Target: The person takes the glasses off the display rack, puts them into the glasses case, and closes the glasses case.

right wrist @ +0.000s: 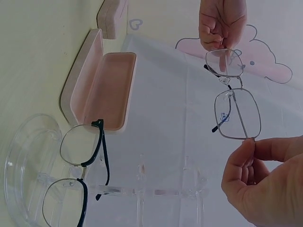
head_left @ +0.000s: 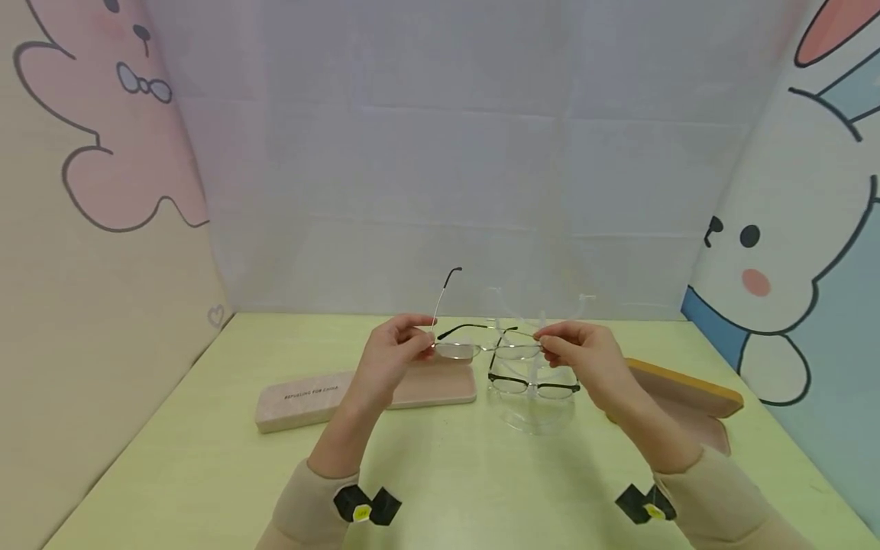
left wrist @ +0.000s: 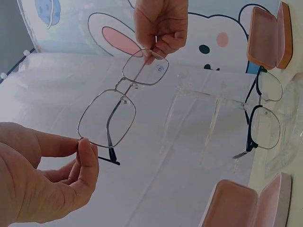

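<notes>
A pair of thin silver-rimmed eyeglasses (head_left: 487, 349) is held up between both hands, over the table. My left hand (head_left: 388, 359) pinches one outer corner of the frame with thumb and fingers. At the opposite corner, my right hand (head_left: 587, 359) pinches near the hinge. One temple with a black tip stretches across behind the lenses; the other points upward in the head view. Just below hang black half-rim eyeglasses (head_left: 510, 384), resting on a clear plastic display stand (head_left: 536, 422). In the right wrist view, these black-topped glasses (right wrist: 100, 146) sit beside the stand's round base.
Behind my left hand lies an open pink glasses case (right wrist: 113, 90). A closed pale case with lettering (head_left: 302, 397) is at the left. Near my right forearm stands an open orange case (left wrist: 265, 38). Cartoon-printed walls (head_left: 777, 252) flank the pale yellow table (head_left: 440, 466).
</notes>
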The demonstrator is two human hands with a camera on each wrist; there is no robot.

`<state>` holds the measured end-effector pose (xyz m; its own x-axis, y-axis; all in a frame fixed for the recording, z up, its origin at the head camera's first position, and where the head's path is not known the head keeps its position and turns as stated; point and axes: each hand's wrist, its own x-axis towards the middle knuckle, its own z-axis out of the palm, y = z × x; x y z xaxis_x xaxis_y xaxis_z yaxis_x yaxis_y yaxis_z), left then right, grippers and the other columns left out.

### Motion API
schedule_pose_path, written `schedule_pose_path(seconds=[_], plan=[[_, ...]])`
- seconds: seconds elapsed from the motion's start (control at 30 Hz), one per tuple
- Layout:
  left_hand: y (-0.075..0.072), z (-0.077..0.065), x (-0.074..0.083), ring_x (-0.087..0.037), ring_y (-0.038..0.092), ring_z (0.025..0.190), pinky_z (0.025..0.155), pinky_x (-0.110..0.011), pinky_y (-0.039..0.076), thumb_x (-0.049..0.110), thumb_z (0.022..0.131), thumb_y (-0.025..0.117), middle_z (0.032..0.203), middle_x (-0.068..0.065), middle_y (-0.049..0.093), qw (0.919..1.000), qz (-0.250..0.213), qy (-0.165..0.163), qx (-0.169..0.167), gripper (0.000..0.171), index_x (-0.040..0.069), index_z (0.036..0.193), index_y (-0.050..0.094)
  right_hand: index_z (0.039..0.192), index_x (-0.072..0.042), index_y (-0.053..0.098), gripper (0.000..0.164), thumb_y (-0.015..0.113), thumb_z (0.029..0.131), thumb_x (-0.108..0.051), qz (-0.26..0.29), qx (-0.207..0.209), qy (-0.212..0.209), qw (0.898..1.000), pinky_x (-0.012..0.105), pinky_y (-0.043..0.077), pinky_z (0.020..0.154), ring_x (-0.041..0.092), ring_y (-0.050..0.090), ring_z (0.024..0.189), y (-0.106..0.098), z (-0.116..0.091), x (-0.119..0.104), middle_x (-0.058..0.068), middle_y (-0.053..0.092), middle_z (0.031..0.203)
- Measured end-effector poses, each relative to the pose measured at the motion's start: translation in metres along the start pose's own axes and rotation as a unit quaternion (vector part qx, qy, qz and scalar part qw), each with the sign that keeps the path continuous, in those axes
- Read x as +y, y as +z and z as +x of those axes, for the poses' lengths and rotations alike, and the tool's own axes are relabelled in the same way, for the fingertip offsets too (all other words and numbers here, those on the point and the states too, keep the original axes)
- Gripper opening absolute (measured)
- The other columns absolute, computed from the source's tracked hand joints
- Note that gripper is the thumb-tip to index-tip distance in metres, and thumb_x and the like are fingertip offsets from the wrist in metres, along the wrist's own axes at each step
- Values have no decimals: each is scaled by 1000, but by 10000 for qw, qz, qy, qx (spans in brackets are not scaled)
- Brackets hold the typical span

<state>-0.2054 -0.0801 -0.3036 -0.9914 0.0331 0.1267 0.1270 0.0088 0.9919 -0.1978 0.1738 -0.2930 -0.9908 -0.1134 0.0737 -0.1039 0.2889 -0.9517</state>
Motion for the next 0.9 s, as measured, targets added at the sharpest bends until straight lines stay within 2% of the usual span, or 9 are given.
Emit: schedule_pose_path(seconds=[0.27,0.47,0.57,0.7,0.9], plan=[[-2,0,-1,-13,57,62,66,-27,53,-6,83,56,71,-4,56,10000,66,-13,-16,24,-8,106,61,106,8,59,22,52,91,-8,-393,-294,-50,9988,22,48,65,12,52,72,0,1,3,0,58,83],[-3,0,-3,-13,57,67,68,-26,52,-2,85,56,84,-8,64,9991,411,-136,48,19,-6,101,66,107,9,60,24,52,92,-8,-496,-323,-124,9982,23,48,64,11,53,72,2,0,2,-1,60,83],[-4,-1,-4,-14,57,68,68,-25,50,-1,85,55,80,-8,64,9982,580,-102,75,17,-6,96,68,106,9,60,23,52,91,-7,-474,-302,-155,9983,23,48,64,10,53,70,5,1,3,-1,60,81],[-6,-2,-6,-15,56,68,67,-24,49,-1,85,54,78,-8,63,9972,754,-11,2,17,-5,94,68,106,9,60,22,52,91,-6,-485,-293,-170,9982,22,49,64,10,53,70,8,3,5,0,60,81],[-12,-3,-6,-14,55,70,68,-25,47,4,87,56,87,-10,64,9927,1166,-80,-301,15,1,92,70,106,10,59,23,51,92,-5,-411,-262,-206,9986,25,50,66,10,53,70,12,7,9,0,59,81]])
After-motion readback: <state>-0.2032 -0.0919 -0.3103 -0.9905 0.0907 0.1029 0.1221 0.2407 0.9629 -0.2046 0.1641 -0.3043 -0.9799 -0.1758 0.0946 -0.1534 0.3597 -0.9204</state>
